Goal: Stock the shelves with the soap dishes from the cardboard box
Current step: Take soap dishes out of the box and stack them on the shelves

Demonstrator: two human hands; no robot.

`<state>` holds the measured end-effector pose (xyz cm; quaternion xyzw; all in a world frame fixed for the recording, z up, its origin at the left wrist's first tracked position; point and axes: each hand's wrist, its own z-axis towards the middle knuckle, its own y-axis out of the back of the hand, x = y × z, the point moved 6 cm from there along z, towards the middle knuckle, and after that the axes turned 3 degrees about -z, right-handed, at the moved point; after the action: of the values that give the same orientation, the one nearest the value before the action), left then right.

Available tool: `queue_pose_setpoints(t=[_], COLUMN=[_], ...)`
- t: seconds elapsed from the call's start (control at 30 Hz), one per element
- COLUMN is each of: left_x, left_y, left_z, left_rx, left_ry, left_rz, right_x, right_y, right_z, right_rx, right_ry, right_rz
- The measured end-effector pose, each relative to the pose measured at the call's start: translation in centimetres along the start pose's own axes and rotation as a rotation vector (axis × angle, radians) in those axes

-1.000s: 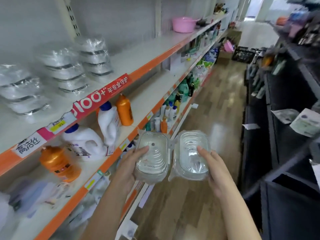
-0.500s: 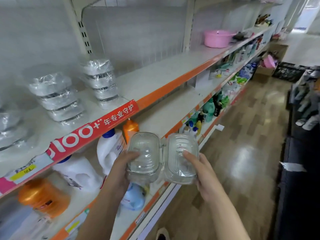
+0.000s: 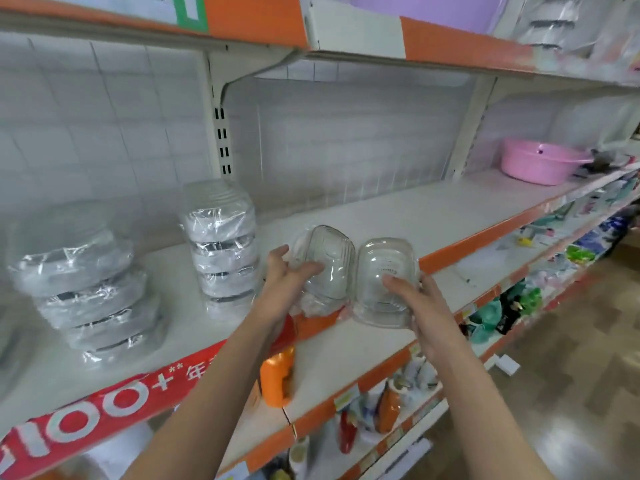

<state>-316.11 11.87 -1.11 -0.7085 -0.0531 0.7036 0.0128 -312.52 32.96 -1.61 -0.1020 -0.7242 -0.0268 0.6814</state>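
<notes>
Two clear dishes [image 3: 353,277] held side by side at the lip of the shelf [image 3: 398,216], bare board lying just beyond them and right of the wrapped stack [image 3: 221,251]. Left hand [image 3: 284,282] curled round the left dish, thumb across its face, long axis upright and tipped back; right hand [image 3: 420,306] gripping the right dish from its outer side, fingers wrapped behind. Both forearms raised and reaching forward, roughly level; left dish nearer the stack, likely down first.
</notes>
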Motion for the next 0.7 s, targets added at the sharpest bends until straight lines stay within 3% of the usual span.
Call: queue_pose_setpoints(t=[0.33,0.47,0.57,0.7], left_x=[2.2,2.7,2.0,-1.1], left_y=[-0.6,-1.0,-1.3,-0.7], left_z=[5.5,5.8,6.1,7.0], left_rx=[-0.327,-0.345,-0.307,-0.352], left_ry=[0.099,0.180,0.251,0.071], left_rz=[0.571,0.813,0.782,0.405], right_x=[0.5,2.2,4.1,4.8], right_y=[-3.3,-4.2,-5.1,-7.4], right_z=[15.3,17.9,18.5,18.3], right_rx=[0.315,0.376,0.495,0.818], right_ry=[-0.060,0.005,0.082,0.023], right_rz=[-0.335,-0.365,-0.360,-0.569])
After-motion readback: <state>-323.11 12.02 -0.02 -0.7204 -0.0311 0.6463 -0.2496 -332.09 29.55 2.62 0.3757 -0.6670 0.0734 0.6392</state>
